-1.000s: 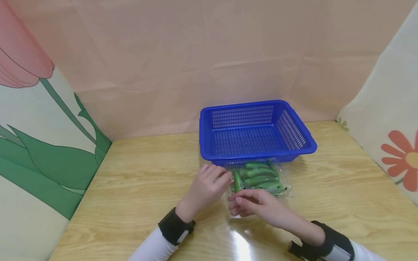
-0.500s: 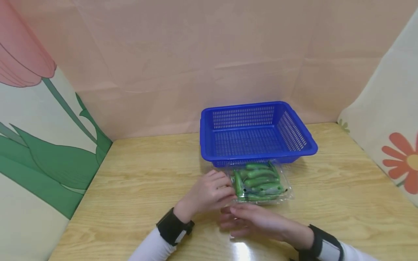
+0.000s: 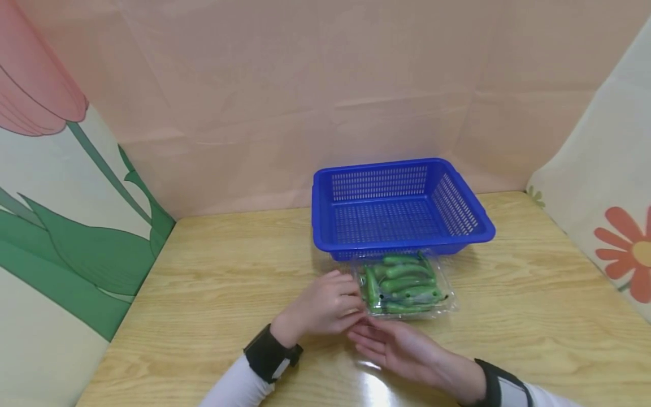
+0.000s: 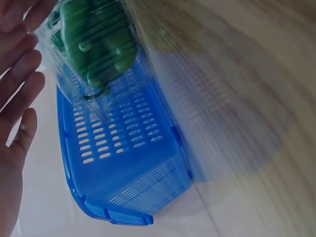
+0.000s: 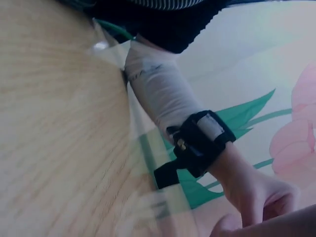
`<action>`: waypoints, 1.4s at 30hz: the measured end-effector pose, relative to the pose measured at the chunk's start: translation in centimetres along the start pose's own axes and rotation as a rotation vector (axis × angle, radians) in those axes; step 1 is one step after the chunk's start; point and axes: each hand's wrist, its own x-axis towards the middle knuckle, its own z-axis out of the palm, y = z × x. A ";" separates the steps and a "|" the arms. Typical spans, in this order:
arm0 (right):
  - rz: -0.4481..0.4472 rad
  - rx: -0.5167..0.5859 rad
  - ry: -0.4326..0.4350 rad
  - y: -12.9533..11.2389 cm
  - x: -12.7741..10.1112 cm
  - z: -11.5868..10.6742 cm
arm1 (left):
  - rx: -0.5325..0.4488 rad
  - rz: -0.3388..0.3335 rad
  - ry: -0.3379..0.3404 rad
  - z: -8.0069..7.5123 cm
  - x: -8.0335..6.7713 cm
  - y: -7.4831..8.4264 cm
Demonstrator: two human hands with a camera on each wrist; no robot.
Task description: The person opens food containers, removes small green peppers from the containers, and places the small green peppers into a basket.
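Note:
A clear plastic pack of green chili peppers lies on the table against the near side of the blue basket. At the pack's near left edge my left hand has its fingers curled and appears to pinch the plastic; the fingertips are partly hidden. Palm turned up, my right hand reaches in from the right with nearly straight fingers. Its fingertips meet those of the left hand. In the left wrist view the wrapped peppers show beside a hand's fingers. Nothing shows plainly in the right palm.
The basket has slotted walls and a bare floor. Light wood grain covers the table. A pink cloth wall stands behind, with flower-printed panels at the sides. Each wrist wears a black strap.
My right hand drew back toward me from the pack, turned palm up, and came back to the left fingertips. My left hand slid slightly nearer along the pack's edge. The pack's near edge is now uncovered.

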 end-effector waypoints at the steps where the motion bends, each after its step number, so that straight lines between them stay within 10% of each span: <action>1: -0.004 0.020 0.011 0.0 -0.1 0.0 | -0.010 -0.005 -0.006 0.0 0.0 0.0; 42: -0.023 0.164 0.110 0.3 0.5 -0.7 | -0.122 -0.083 -0.061 0.6 0.1 0.3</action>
